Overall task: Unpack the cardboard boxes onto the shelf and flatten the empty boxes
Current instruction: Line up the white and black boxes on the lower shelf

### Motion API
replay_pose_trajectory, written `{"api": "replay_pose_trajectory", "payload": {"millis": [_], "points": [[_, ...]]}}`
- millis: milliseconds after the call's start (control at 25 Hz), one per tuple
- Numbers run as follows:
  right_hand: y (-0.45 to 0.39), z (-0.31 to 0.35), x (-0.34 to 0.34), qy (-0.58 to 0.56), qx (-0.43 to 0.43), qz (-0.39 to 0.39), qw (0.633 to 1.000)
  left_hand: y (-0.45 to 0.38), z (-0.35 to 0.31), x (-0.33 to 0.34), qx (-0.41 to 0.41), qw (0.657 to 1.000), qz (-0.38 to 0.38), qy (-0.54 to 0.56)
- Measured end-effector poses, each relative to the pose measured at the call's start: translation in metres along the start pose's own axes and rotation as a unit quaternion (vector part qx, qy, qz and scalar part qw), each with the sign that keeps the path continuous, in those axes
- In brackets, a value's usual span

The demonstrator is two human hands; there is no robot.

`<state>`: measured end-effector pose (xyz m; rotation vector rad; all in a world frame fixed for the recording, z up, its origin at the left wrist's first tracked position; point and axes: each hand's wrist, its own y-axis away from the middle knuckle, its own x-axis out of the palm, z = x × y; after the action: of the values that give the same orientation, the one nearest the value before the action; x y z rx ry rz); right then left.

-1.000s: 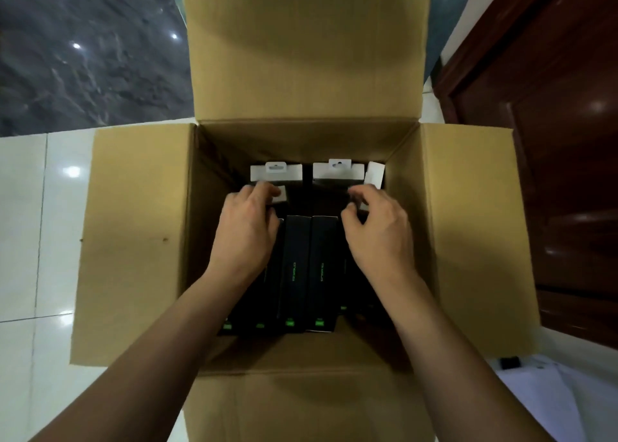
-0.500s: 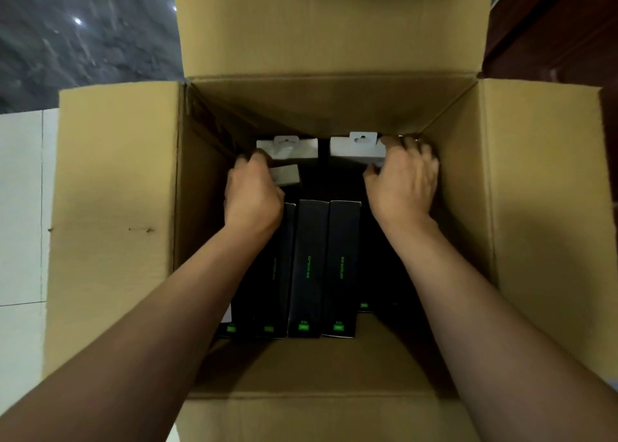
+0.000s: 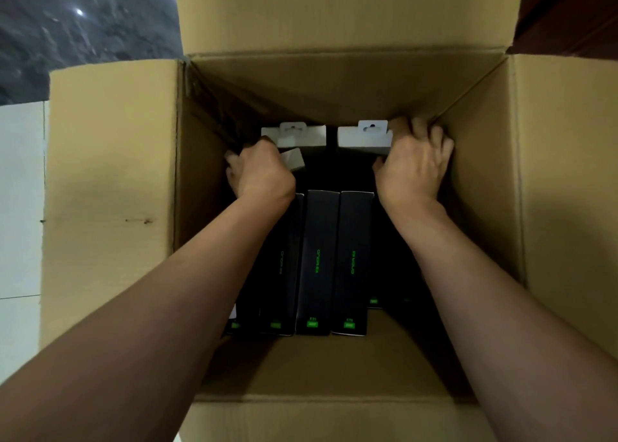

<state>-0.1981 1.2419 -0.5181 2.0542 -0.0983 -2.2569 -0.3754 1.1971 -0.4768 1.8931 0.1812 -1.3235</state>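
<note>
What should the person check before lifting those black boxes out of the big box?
1. Flaps of the big brown cardboard box folded out of the way: ok.
2. Left hand gripping the far end of the black product boxes with green print: cannot tell, its fingers are hidden.
3. Right hand holding the stack's right side by the white hang-tab ends: ok, fingers curl behind it.
4. Both hands level with each other: ok.
5. Black boxes packed side by side, none tipped: ok.
6. Shelf ready for them: cannot tell, not in view.
</note>
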Motion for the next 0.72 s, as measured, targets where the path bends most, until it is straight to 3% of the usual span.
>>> {"api": "replay_pose_trajectory", "payload": {"millis": [280, 720], "points": [[-0.001, -0.005, 0.014, -0.001, -0.022, -0.043, 0.999, 0.001, 0.000, 0.004, 0.034, 0.999, -0.023, -0.036], [0.033, -0.006, -0.016, -0.103, -0.051, -0.031, 0.993, 0.038, 0.022, -0.005, 0.137, 0.982, -0.102, 0.080]]}}
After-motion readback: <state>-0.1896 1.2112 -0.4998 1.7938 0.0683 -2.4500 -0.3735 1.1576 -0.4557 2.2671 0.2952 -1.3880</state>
